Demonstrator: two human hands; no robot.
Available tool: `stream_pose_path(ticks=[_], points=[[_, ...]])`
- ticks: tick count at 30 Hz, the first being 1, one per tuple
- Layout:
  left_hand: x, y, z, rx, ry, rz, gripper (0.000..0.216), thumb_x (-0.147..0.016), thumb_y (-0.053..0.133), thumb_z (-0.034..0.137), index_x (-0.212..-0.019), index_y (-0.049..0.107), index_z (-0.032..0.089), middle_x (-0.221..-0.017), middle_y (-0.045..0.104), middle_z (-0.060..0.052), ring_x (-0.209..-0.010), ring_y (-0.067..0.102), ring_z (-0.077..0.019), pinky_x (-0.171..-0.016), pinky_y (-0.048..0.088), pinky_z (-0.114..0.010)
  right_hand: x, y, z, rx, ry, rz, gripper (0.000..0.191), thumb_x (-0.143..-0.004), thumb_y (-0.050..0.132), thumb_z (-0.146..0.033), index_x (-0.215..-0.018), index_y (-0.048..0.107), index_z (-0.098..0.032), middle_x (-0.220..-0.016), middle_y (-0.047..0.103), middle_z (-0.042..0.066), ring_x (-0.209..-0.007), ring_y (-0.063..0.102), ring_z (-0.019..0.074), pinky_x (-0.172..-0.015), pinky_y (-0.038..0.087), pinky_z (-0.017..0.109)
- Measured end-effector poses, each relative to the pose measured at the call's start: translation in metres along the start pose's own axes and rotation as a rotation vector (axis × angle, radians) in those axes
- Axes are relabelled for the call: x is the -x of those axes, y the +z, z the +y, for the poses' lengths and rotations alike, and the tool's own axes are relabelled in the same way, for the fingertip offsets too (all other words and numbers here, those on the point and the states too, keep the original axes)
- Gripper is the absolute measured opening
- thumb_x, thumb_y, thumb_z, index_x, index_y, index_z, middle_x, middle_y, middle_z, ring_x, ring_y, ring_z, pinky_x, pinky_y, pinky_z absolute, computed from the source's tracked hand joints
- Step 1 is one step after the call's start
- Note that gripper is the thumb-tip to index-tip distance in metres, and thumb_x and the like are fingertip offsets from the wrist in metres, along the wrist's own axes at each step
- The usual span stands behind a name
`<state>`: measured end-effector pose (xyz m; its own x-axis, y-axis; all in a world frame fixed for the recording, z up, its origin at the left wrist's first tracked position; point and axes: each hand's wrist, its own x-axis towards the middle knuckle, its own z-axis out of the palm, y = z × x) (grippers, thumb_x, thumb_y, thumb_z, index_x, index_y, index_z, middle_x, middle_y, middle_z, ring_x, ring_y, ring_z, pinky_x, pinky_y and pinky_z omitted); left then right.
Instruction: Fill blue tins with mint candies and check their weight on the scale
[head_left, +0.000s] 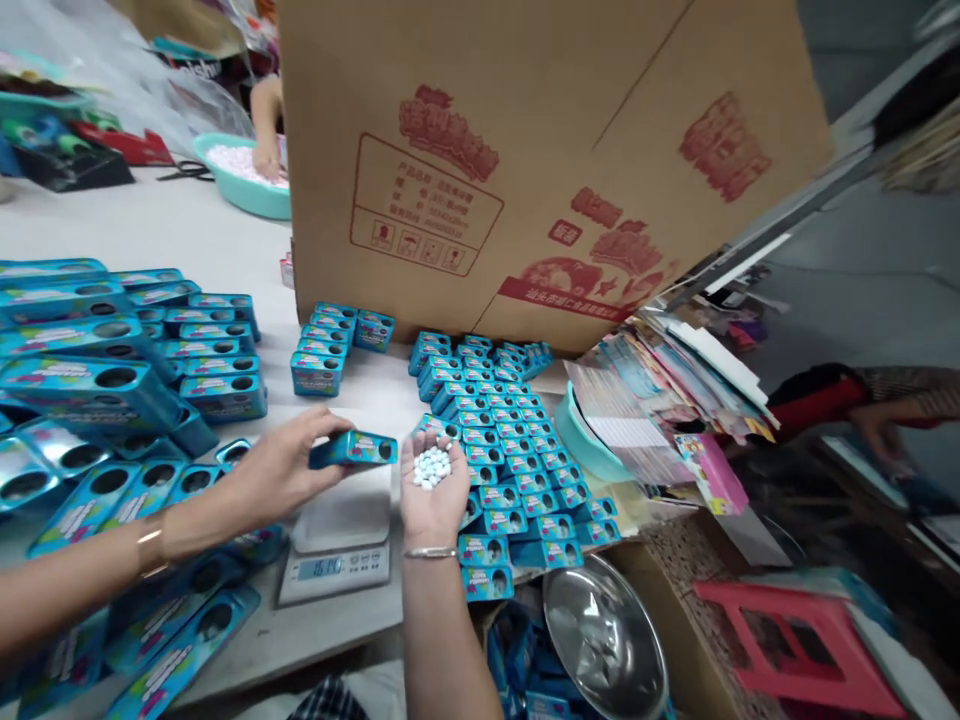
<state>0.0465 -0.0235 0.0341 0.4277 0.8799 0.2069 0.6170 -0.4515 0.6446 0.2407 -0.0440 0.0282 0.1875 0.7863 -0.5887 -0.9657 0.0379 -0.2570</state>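
Between the thumb and fingers of my left hand point(304, 455) is a small blue printed box point(364, 448) with a round dark hole at its right end. The box is held just above a digital scale point(337, 565), whose display is lit. My right hand point(439, 505) lies palm up to the right of the scale, cupping a heap of small white candies point(432, 467). Close beside it, rows of matching blue boxes point(517, 440) stand packed together. More such boxes point(221, 385) are stacked on the left, partly behind my left forearm.
A large cardboard carton point(525, 150) walls off the back of the table. Behind its left edge, another person's hand point(266, 155) reaches into a turquoise basin point(247, 195) of pale pellets. At right are a metal bowl point(607, 640), stacked printed sheets point(637, 400) and a red stool point(802, 640).
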Motion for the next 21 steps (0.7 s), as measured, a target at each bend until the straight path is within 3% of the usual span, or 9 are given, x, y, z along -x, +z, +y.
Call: stream_pose_path(ticks=[2, 5, 11, 16, 21], points=[[-0.005, -0.016, 0.010, -0.029, 0.063, 0.050, 0.036, -0.086, 0.057, 0.041, -0.117, 0.058, 0.023, -0.110, 0.059, -0.005, -0.097, 0.060, -0.0206, -0.083, 0.048, -0.030, -0.002, 0.001, 0.008, 0.019, 0.020, 0.006, 0.016, -0.086, 0.048, -0.025, -0.074, 0.056, -0.020, -0.075, 0.071, 0.000, -0.074, 0.069, 0.0124, -0.079, 0.058, 0.033], [-0.012, -0.034, 0.027, -0.200, 0.191, -0.027, 0.036, -0.091, 0.051, 0.035, -0.126, 0.054, 0.027, -0.116, 0.056, -0.006, -0.099, 0.060, -0.0200, -0.081, 0.048, -0.030, -0.009, 0.008, 0.025, 0.032, 0.118, 0.022, 0.017, -0.087, 0.046, -0.024, -0.073, 0.055, -0.020, -0.075, 0.072, 0.002, -0.075, 0.070, 0.0149, -0.072, 0.058, 0.034], [-0.030, -0.035, 0.045, -0.510, 0.417, -0.185, 0.045, -0.090, 0.040, 0.015, -0.131, 0.055, 0.027, -0.116, 0.063, -0.009, -0.100, 0.059, -0.0249, -0.084, 0.048, -0.039, -0.019, 0.023, 0.053, -0.041, 0.267, -0.060, 0.016, -0.085, 0.048, -0.024, -0.073, 0.056, -0.017, -0.071, 0.070, 0.002, -0.068, 0.067, 0.0123, -0.060, 0.054, 0.023], [-0.040, -0.029, 0.050, -0.617, 0.444, -0.234, 0.054, -0.081, 0.042, 0.007, -0.128, 0.058, 0.026, -0.112, 0.065, -0.010, -0.100, 0.057, -0.0284, -0.085, 0.045, -0.044, -0.022, 0.023, 0.055, -0.100, 0.317, -0.086, 0.015, -0.083, 0.050, -0.027, -0.072, 0.056, -0.018, -0.066, 0.066, 0.000, -0.064, 0.064, 0.0113, -0.055, 0.050, 0.020], [-0.050, -0.031, 0.050, -0.613, 0.390, -0.255, 0.048, -0.085, 0.040, 0.013, -0.126, 0.058, 0.031, -0.109, 0.066, -0.008, -0.097, 0.057, -0.0295, -0.082, 0.044, -0.045, -0.026, 0.019, 0.050, -0.109, 0.308, -0.084, 0.013, -0.081, 0.050, -0.026, -0.073, 0.057, -0.018, -0.066, 0.067, -0.001, -0.063, 0.064, 0.0122, -0.057, 0.052, 0.023]])
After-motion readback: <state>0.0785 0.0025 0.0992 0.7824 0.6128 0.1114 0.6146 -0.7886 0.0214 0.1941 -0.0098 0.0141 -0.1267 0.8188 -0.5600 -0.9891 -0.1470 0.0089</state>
